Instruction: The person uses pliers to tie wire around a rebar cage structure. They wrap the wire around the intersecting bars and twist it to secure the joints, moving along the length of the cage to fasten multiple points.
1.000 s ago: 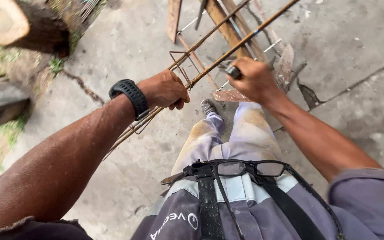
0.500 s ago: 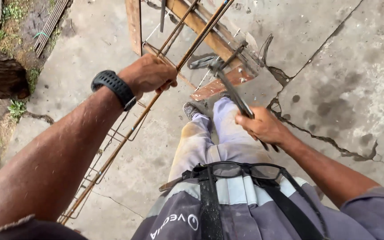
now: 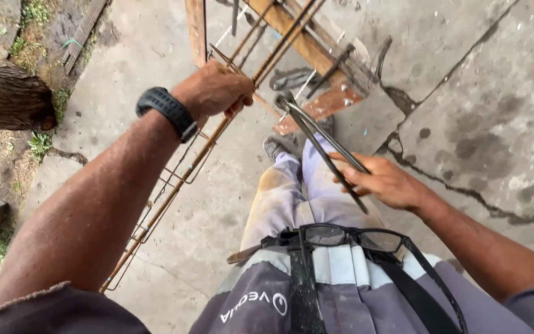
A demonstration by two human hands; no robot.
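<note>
Left hand (image 3: 214, 89) was wrapped tight around the rusty rebar cage (image 3: 180, 179), which ran slantwise from the wooden trestle (image 3: 307, 46) up top down toward the lower left over the concrete floor (image 3: 465, 93). Right hand (image 3: 384, 182) was closed around the handles of long steel pincers (image 3: 319, 139), jaws pointing up toward the trestle, just beside the bars but not touching. Glasses (image 3: 347, 235) hung off the chest strap.

Rusty matt steel rebar cage (image 3: 217, 133); dull metal pincers (image 3: 322, 139); rough cracked concrete floor (image 3: 483, 93).
</note>
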